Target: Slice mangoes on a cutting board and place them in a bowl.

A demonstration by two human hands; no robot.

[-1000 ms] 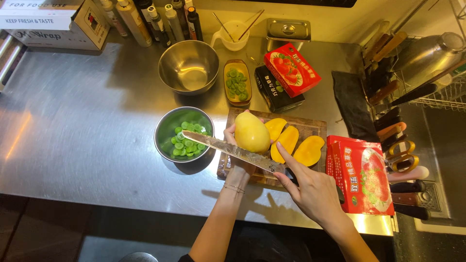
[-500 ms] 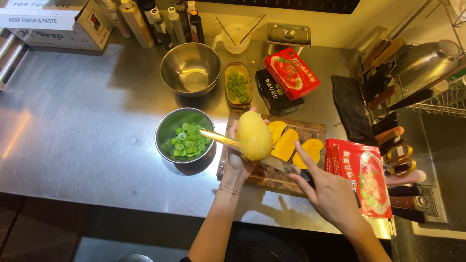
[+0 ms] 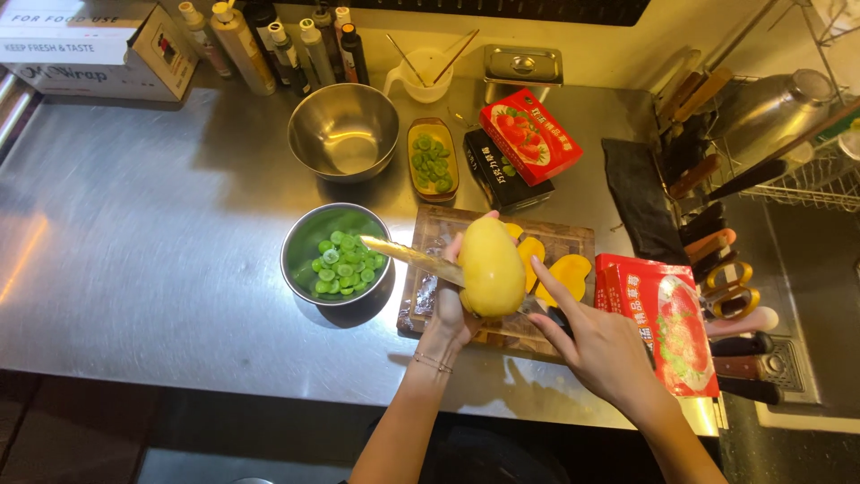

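Over the wooden board (image 3: 502,269), the left hand (image 3: 452,300) holds a peeled yellow fruit (image 3: 491,267) upright, fingers wrapped round its back and lower half, so it sits above the board and not on it. The right hand (image 3: 602,345) grips the handle of a long knife (image 3: 421,260), fingers closed on it with the forefinger stretched out along the top; the blade runs behind the fruit and its tip reaches out past the board's left edge, over the rim of a steel bowl (image 3: 305,235) of green slices.

Smooth, pale yellow and egg-shaped, the fruit shows bare wet-looking flesh with no skin left on the side in view. I would judge it soft and slippery, likely to bruise under a hard squeeze and heavy enough to slide out of a loose one. The safest hold seems to be low and from behind, cupped in the palm with fingertips clear of the blade's line, much as the left hand has it.

On the board, just right of the fruit, lie flat orange-yellow slices (image 3: 566,269). Beyond the board's far edge stand a small oval dish (image 3: 432,184) of green pieces and an empty steel bowl (image 3: 344,130); a red packet (image 3: 658,323) lies just past its right edge.
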